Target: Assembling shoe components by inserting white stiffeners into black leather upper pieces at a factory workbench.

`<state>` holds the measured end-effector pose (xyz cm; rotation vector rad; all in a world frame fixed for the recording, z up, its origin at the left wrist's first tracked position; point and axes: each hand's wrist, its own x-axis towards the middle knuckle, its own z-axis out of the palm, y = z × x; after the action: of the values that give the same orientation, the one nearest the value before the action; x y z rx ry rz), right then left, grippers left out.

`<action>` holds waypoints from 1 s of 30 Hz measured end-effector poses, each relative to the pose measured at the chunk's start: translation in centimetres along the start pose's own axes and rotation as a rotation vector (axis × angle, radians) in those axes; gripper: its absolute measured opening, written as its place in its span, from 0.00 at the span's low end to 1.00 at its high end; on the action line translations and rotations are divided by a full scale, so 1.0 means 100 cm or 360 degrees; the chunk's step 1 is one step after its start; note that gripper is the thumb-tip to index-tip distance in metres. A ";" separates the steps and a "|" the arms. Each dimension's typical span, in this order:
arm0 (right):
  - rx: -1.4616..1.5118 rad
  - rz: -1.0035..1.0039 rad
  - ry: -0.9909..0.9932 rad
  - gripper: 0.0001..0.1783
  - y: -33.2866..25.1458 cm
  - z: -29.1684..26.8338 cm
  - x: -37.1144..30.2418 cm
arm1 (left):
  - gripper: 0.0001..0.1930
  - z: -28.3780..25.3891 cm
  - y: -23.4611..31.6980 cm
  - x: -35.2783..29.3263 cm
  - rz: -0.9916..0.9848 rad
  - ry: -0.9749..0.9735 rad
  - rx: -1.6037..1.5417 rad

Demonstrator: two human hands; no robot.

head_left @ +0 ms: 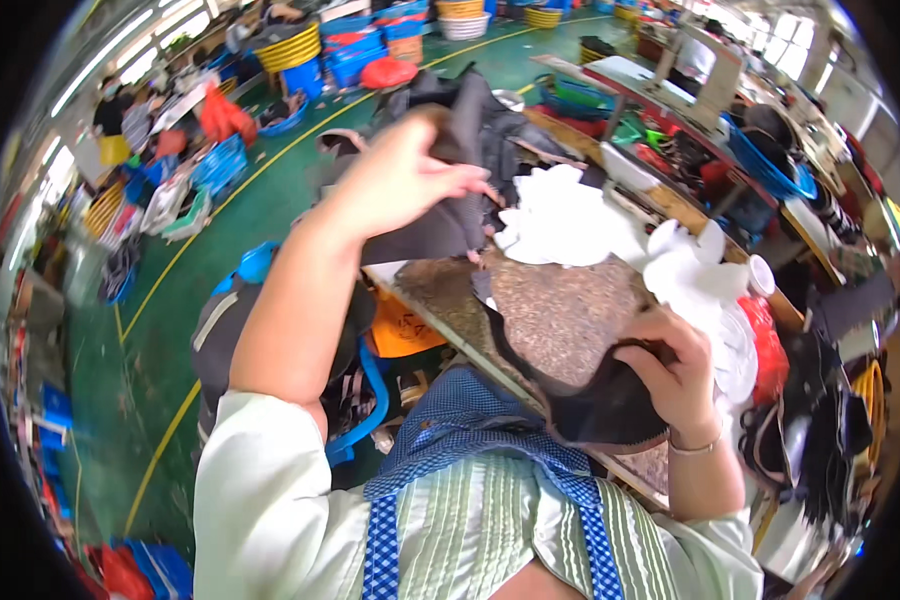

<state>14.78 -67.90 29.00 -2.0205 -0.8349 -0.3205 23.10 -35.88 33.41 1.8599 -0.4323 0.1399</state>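
Dark woven fabric piece (450,215) pinched in left hand (395,180), fingers curled shut on its top edge, raised above worktable (440,300). Right hand (675,375) grips curved speckled-brown shoe-upper piece (570,350), black lining, w/ white crumpled paper (570,215) just behind

Left hand (400,180) raised at upper centre, closed over fabric piece (440,225). Right hand (675,375) lower right, gripping shaped fabric panel (570,330) above worktable (435,290). Pile of cut pieces (570,220) on table between the hands, behind panel. Stacked baskets (360,50) on floor, far behind. Sewing machine (705,65) back right.
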 end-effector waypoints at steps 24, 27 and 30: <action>0.0937 0.0460 0.0327 0.09 0.031 -0.036 0.002 | 0.09 0.123 0.019 -0.008 -0.0145 -0.0850 -0.0230; 0.0807 0.0516 0.0472 0.09 0.031 -0.033 -0.006 | 0.15 0.122 0.009 -0.012 -0.0104 -0.0665 -0.0274; 0.0957 0.0609 0.0620 0.09 0.023 -0.025 -0.009 | 0.11 0.114 0.020 -0.017 -0.0137 -0.0745 0.0014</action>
<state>15.87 -71.21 28.43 -1.4423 -0.2431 -0.2008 19.46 -46.74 30.91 1.9123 -0.6697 -0.3598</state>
